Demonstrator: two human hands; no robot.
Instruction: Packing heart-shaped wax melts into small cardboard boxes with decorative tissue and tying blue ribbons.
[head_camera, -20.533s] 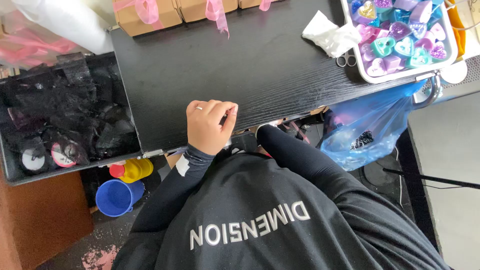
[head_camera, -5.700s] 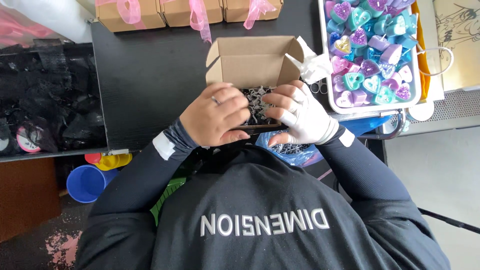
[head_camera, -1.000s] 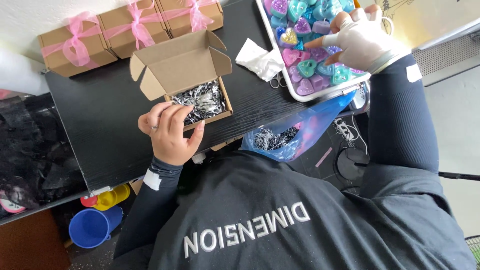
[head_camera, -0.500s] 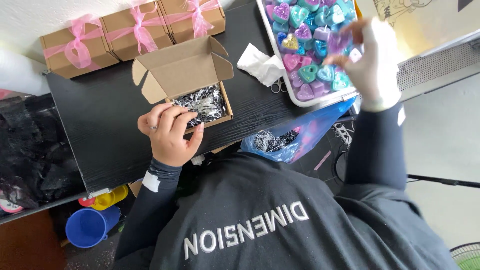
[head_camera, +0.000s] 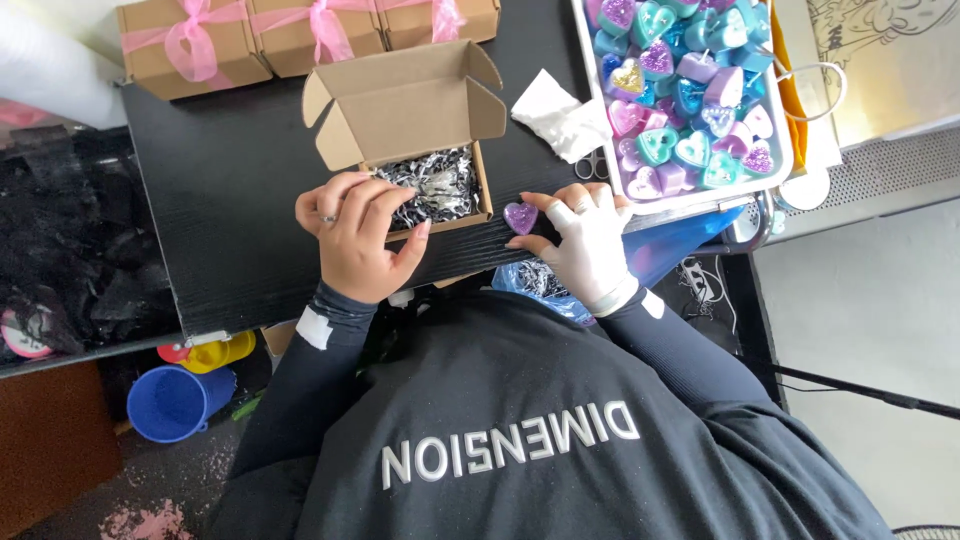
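Purple heart (head_camera: 520, 217) sits on the black table (head_camera: 230, 200), just right of the open cardboard box (head_camera: 415, 130), pinched in the gloved right hand (head_camera: 585, 240). Bare left hand (head_camera: 355, 235) grips the box's front-left corner; shredded filler (head_camera: 430, 185) inside. White tray (head_camera: 690, 195) of hearts to the right, ribboned boxes (head_camera: 190, 45) behind.

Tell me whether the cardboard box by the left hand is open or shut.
Open: the cardboard box has its flaps raised, exposing shredded paper filling inside.
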